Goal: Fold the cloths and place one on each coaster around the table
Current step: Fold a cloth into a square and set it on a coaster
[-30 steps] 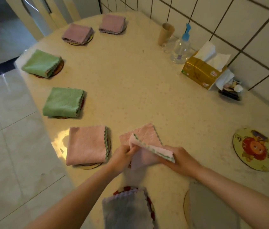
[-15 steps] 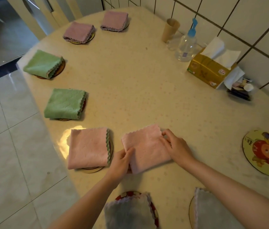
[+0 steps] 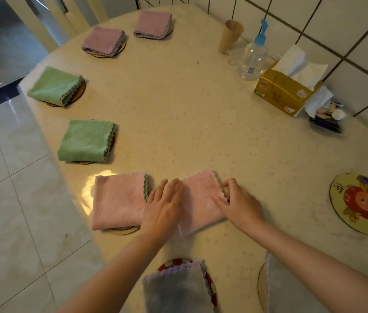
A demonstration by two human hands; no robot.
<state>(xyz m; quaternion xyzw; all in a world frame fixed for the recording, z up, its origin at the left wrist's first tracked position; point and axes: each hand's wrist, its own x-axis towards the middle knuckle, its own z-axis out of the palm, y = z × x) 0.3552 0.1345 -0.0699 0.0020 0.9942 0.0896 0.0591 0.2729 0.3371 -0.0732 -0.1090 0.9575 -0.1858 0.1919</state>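
Observation:
A folded pink cloth lies flat on the bare table top in front of me. My left hand rests flat on its left edge, fingers apart. My right hand pinches its scalloped right edge. Another folded pink cloth sits on a coaster to the left. Two green cloths and two mauve cloths lie on coasters along the left rim. Two grey cloths cover near coasters. A bare cartoon coaster lies at the right.
Along the tiled wall stand a paper cup, a clear pump bottle, a gold tissue box and a small dark tray of odds and ends. The table's left edge drops to a tiled floor.
The pink cloth was held up mid-fold, then laid flat on the table. My left hand moved onto its left edge and my right hand shifted along its right edge.

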